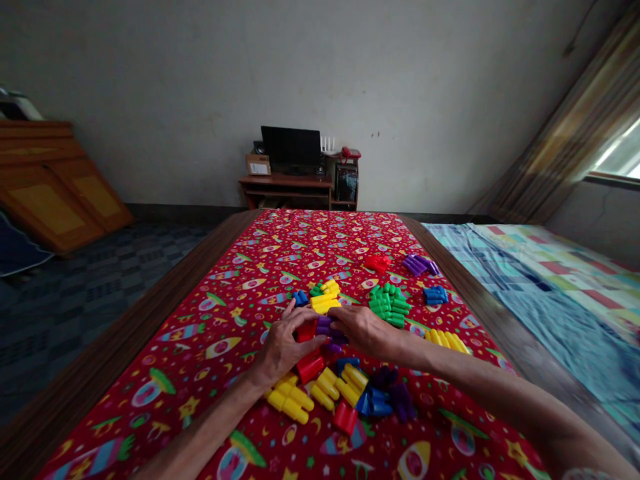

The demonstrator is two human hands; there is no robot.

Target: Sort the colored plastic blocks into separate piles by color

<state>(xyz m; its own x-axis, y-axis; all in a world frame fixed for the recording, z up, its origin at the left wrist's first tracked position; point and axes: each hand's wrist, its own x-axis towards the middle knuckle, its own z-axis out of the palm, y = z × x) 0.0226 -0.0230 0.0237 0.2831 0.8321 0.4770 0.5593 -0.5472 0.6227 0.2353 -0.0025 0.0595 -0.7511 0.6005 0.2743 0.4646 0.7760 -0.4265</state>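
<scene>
Red blocks (307, 330) are spanned by the parted thumb and fingers of the left hand (286, 341). Purple blocks (325, 325) just beside them are met by the right hand's (361, 328) bent fingers; whether either hand is pinching cannot be told. More blocks are scattered around on the cloth-covered table (205, 267).

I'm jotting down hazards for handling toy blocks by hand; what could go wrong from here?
The right forearm passes close to the yellow row, so a sweep might scatter it. Nearer the camera, yellow pieces and blue pieces crowd together, so picking one up could shift its neighbours. The left hand partly covers red pieces, which could make them harder to see.
</scene>
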